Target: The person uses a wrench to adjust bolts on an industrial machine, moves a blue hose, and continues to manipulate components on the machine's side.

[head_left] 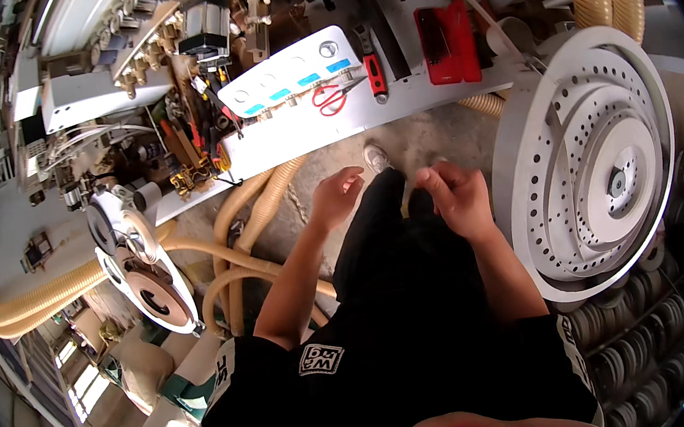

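Over the floor in front of the workbench hangs my left hand (337, 199), its fingers loosely bent and apart, with nothing seen in them. My right hand (458, 197) is held at about the same height, thumb forward and fingers curled; what lies inside them, if anything, is hidden. Neither hand touches the bench. A white panel with blue labels and round fittings (287, 70) lies on the bench, beyond my left hand. Beside it are red-handled scissors (330, 100) and a red and black utility knife (375, 73). An open red case (449, 43) lies further right.
To my right stands a large, stepped white disc with rows of holes (616, 180). Racks of grey rings (645, 355) are below it. Beige ribbed hoses (252, 212) cross the floor at left, near a wheeled belt machine (143, 263). Pliers and screwdrivers (195, 142) crowd the bench.
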`<state>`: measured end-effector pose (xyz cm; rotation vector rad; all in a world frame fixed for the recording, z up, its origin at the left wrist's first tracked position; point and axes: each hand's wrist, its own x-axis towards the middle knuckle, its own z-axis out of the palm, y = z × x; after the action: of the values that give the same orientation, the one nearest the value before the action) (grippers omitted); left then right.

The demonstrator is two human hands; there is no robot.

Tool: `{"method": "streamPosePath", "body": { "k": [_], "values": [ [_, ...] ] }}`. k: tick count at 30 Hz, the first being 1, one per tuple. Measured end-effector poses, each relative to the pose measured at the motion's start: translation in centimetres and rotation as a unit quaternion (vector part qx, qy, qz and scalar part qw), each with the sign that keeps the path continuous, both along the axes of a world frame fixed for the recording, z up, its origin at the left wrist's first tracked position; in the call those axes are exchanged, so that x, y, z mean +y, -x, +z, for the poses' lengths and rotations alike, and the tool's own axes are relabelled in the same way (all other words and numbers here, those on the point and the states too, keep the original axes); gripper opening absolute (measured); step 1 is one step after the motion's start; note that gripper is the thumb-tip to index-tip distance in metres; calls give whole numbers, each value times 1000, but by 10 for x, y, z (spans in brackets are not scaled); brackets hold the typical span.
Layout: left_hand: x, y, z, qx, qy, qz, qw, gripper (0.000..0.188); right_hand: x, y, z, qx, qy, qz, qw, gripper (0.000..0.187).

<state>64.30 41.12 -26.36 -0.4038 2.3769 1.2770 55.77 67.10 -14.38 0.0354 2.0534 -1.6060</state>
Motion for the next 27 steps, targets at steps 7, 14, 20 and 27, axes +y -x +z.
{"method": "streamPosePath", "body": {
  "k": [7,14,20,27],
  "values": [
    [-38,18,-30,-42,-31,106,993,25,-75,86,-86,-20,-95,47,994,35],
    [-47,19,2,-93,-113,204,968,27,-158,181,-302,25,-356,214,909,35],
    [-71,62,23,-52,-179,220,957,24,-182,223,-364,31,-443,120,888,21],
    [-152,206,83,220,-63,82,970,21,-184,231,-368,4,-491,144,859,17]
  ]
}}
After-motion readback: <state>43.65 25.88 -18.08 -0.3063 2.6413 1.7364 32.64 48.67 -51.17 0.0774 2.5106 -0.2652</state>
